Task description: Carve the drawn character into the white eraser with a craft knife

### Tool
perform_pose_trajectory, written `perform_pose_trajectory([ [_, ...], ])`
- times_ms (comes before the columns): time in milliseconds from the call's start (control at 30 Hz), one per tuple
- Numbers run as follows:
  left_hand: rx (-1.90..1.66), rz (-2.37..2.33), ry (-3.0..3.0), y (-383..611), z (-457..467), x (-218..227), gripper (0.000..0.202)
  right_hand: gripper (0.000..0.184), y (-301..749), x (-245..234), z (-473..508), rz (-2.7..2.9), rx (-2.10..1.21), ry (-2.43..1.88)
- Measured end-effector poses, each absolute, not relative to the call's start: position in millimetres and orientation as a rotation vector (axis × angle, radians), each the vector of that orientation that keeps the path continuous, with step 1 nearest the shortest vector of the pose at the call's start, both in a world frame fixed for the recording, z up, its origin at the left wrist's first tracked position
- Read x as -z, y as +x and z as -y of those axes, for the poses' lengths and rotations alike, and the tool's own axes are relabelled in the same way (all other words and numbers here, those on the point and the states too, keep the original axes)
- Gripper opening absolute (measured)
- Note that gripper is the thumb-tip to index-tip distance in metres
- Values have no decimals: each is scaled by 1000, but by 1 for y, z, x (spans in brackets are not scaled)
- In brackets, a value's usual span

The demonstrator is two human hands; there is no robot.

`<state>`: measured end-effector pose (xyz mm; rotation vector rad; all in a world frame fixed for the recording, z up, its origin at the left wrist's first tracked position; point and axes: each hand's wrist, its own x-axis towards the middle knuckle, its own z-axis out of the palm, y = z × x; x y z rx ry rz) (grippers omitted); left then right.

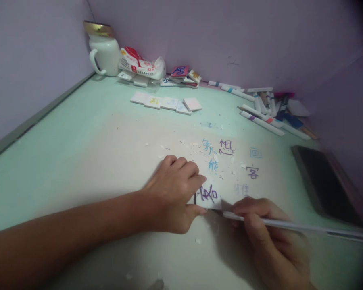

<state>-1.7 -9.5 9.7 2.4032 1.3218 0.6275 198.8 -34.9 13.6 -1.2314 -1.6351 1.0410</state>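
Observation:
My left hand (172, 193) lies on the pale green desk (78, 133), fingers curled, pinching a small white tile (208, 196) with dark purple marks against the surface. My right hand (266, 237) is closed around a thin grey tool (293, 226) whose tip touches the tile's near edge. The tool's long shaft runs off to the right. White chips are scattered around the tile. Coloured characters (226, 148) are written on the desk just beyond it.
A row of white tiles (166, 102) lies further back. In the far corner stand a white mug (104, 52), a plastic packet (140, 64) and stacked tiles (181, 74). Several marker pens (261, 117) lie at back right. A dark slab (323, 183) rests at right.

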Motion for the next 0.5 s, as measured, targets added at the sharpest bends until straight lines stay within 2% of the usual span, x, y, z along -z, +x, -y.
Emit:
perform_pose_trajectory([
  [333, -623, -1288, 2406, -4, 9, -10, 32, 13, 214, -10, 17, 1897, -966, -1050],
  [500, -625, -1283, 2418, -3, 9, -10, 31, 10, 212, -10, 17, 1856, -945, -1103],
])
